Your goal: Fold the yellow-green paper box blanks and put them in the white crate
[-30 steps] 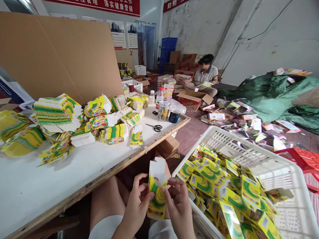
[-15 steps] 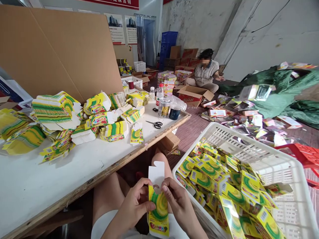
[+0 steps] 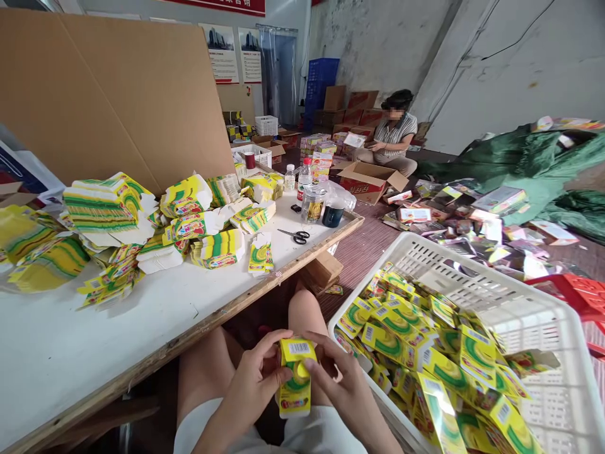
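Observation:
A small yellow and green carton (image 3: 295,376) stands upright over my lap, its top flap folded down with a barcode showing. My left hand (image 3: 255,381) grips its left side, fingers curled and thumb on its front. My right hand (image 3: 341,384) holds its right side, fingers pressed near the top flap. To the right a white plastic crate (image 3: 534,328) holds several folded cartons of the same kind. On the white table (image 3: 94,340) to the left lie stacks of flat unfolded cartons (image 3: 108,208).
Scissors (image 3: 295,236), bottles and a jar (image 3: 312,205) sit at the table's far end. A large cardboard sheet (image 3: 118,94) leans behind the stacks. A seated person (image 3: 390,135) works among boxes further back. Loose packaging, green tarpaulin (image 3: 529,170) and a red crate (image 3: 571,293) lie right.
The carton's white top flap, standing up a second ago, is now folded down. Both hands have moved slightly lower with the carton. The person in the back has shifted pose.

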Action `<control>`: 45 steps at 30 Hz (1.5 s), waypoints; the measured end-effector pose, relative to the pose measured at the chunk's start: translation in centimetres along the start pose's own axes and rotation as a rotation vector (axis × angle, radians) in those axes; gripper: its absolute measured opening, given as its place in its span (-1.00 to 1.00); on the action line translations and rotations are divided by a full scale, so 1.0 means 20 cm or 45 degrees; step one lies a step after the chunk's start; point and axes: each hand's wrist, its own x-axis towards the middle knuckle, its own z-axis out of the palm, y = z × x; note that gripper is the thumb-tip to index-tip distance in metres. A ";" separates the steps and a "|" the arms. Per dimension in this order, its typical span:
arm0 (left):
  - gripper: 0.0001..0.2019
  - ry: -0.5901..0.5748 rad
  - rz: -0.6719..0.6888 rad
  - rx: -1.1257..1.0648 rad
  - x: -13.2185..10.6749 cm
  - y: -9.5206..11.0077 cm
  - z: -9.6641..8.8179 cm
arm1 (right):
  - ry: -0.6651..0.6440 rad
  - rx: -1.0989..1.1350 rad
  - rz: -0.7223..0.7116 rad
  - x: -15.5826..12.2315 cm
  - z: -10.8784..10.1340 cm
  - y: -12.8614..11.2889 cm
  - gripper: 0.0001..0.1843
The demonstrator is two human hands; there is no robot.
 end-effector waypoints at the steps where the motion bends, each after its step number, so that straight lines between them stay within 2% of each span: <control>1: -0.53 -0.010 0.001 0.024 0.00 0.00 0.00 | -0.019 -0.025 0.038 0.00 0.01 0.01 -0.59; 6: -0.49 -0.036 -0.014 0.162 -0.02 0.01 0.00 | 0.043 -0.138 0.020 0.01 0.07 0.05 -0.72; 11: -0.47 -0.042 -0.021 0.149 -0.02 0.01 0.00 | 0.007 -0.197 -0.009 0.01 0.07 0.09 -0.62; 18: -0.47 -0.028 -0.004 0.151 -0.01 0.01 0.01 | 0.099 -0.342 0.051 0.01 0.09 0.08 -0.66; 21: -0.48 -0.009 -0.043 0.032 0.00 0.04 -0.01 | 0.043 -0.206 -0.011 0.01 0.06 0.05 -0.69; 24: -0.48 0.002 -0.089 -0.087 0.01 0.05 -0.01 | 0.068 -0.064 -0.057 0.02 0.03 0.02 -0.68; 28: -0.54 -0.008 -0.031 -0.022 0.04 0.04 0.06 | 0.162 0.157 0.056 0.01 0.03 0.02 -0.63; 30: -0.56 -0.040 0.040 0.026 0.08 0.04 0.08 | 0.289 0.320 0.120 0.00 0.03 0.05 -0.64; 31: -0.54 -0.040 0.090 0.067 0.12 0.04 0.08 | 0.423 0.422 0.144 0.00 0.02 0.08 -0.65; 33: -0.48 0.082 0.194 0.281 0.24 0.04 0.03 | 0.798 0.665 0.164 -0.01 -0.02 0.14 -0.67; 34: -0.43 0.208 0.243 0.435 0.31 0.05 -0.02 | 0.978 0.788 0.173 -0.02 -0.04 0.18 -0.68; 35: -0.39 0.409 0.243 0.667 0.39 0.05 -0.08 | 1.084 0.899 0.180 -0.03 -0.07 0.22 -0.69; 36: -0.37 0.547 0.216 0.747 0.47 0.06 -0.14 | 1.102 0.976 0.221 -0.04 -0.09 0.26 -0.69; 37: -0.38 0.648 0.188 0.792 0.55 0.06 -0.20 | 1.033 1.028 0.297 -0.05 -0.10 0.30 -0.67; 40: -0.45 0.855 0.071 0.897 0.75 0.05 -0.37 | 0.903 1.115 0.508 -0.10 -0.06 0.38 -0.70; 43: -0.59 0.927 -0.010 0.953 0.85 0.03 -0.47 | 0.852 1.172 0.611 -0.12 0.07 0.41 -0.70; 45: -0.67 0.915 -0.015 0.959 0.87 0.02 -0.50 | 0.806 1.160 0.602 -0.12 0.13 0.39 -0.68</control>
